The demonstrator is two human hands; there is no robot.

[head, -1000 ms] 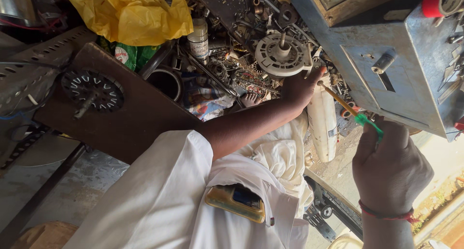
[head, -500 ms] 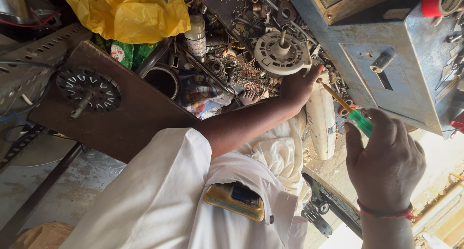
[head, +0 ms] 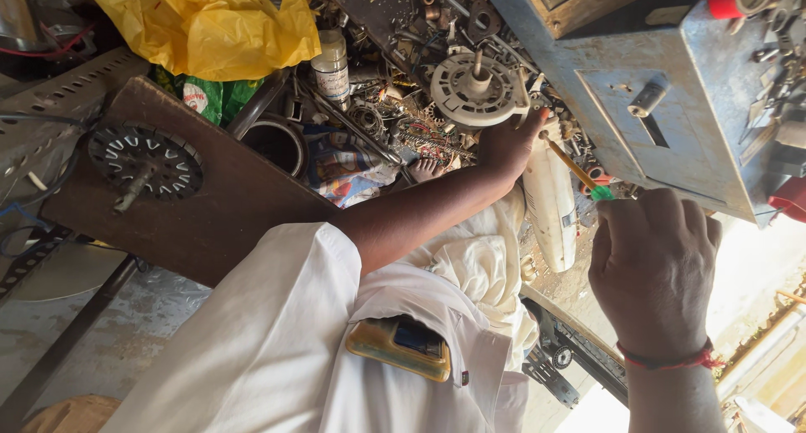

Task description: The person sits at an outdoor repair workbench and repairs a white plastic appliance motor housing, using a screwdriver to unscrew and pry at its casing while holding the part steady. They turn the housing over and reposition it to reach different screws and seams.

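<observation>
The right hand [head: 655, 273], near and to the right with a red thread band at its wrist, is closed around the green handle of a screwdriver with a yellow shaft [head: 575, 168]. The shaft runs up and left from the fist, its tip just beside the fingers of the left hand [head: 510, 143]. That left hand, on a bare forearm reaching out of a white sleeve, rests against the rim of a round white plastic motor plate with a centre spindle [head: 478, 89]; whether it grips the plate I cannot tell (the fingers are half hidden in clutter). The plate lies on a heap of metal scrap on the far worktop. To its right stands a blue metal box [head: 672, 122]. Far left, a crumpled yellow plastic bag [head: 218, 21] sits above a brown board [head: 227, 206] that carries a dark slotted disc [head: 147, 160].
</observation>
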